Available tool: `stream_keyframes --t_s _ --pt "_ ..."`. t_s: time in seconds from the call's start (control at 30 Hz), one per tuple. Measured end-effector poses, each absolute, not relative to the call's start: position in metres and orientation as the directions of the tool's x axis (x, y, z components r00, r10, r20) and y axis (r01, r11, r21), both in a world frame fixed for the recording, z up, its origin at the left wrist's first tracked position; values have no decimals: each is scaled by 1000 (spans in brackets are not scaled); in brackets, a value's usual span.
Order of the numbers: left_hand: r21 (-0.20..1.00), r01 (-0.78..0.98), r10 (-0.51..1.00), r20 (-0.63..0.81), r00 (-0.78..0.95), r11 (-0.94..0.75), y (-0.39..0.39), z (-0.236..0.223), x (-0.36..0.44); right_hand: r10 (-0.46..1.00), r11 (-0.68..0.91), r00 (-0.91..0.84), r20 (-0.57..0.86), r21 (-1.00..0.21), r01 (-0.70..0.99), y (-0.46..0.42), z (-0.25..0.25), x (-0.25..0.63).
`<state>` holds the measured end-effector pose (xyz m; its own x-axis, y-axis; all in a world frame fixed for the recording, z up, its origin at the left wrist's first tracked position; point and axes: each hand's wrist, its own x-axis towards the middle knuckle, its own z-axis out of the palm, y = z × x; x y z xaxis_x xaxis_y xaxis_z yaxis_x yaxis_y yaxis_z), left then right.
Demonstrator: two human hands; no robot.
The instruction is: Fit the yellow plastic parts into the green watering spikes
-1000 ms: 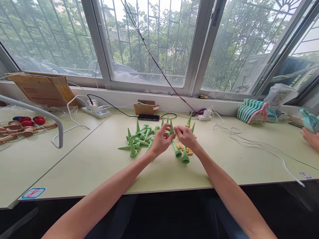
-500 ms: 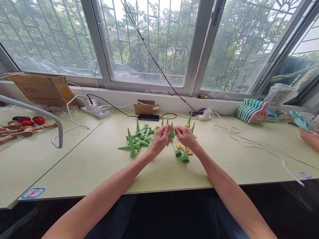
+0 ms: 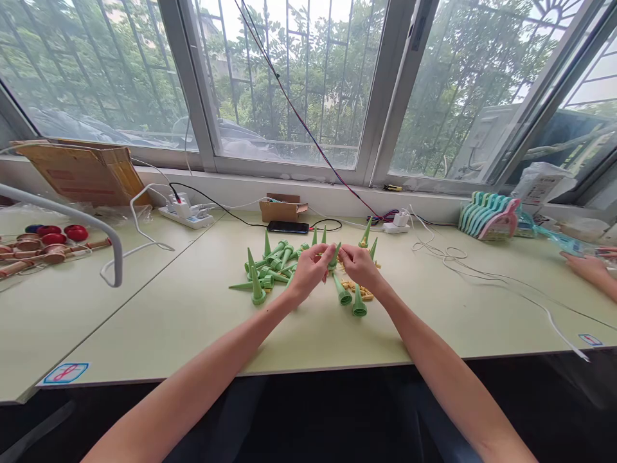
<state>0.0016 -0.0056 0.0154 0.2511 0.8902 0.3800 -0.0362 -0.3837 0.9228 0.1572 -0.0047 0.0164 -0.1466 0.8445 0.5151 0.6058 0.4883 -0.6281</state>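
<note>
At the centre of the frame: a green cone (image 3: 335, 254), tip up and leaning slightly right, is held between the two hands.
Left hand (image 3: 308, 273): fingers and thumb nearly closed, pinching the cone from its left side.
Right hand (image 3: 360, 267): fingers curled in, tips close by the cone's right side; whether they grip anything I cannot tell.
Cone pile (image 3: 285, 254): left of centre, green cones heaped together, some lying, some upright.
Loose cones (image 3: 344, 297): two just below the hands, wide mouths toward the bottom of the frame.
Yellow pieces (image 3: 349, 285): small, scattered beneath and beside the right hand.
Phone (image 3: 288, 227): flat, above the pile, before a cardboard box (image 3: 283, 211).
</note>
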Motion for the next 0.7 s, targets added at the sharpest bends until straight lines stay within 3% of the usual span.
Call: stream_keyframes --t_s 0.7 --pt "927 13 901 361 240 -375 -7 18 0 841 482 -133 524 -615 624 -5 16 159"
